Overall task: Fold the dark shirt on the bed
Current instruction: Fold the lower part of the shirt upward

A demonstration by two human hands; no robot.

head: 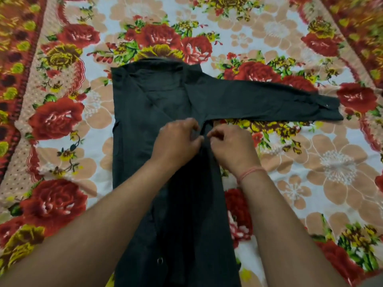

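Observation:
The dark shirt (157, 96) lies flat along the middle of the bed, collar at the far end. Its left side is folded in over the body. Its right sleeve (269, 100) stretches straight out to the right, the cuff near a red rose. My left hand (178, 139) and my right hand (232, 146) meet at the shirt's right edge just below the armpit. Both pinch the dark fabric there with curled fingers. A thin reddish thread circles my right wrist.
A floral bedsheet (310, 162) with red roses and peach flowers covers the whole bed. Its red patterned border runs along the left and far right sides. Open sheet lies on both sides of the shirt.

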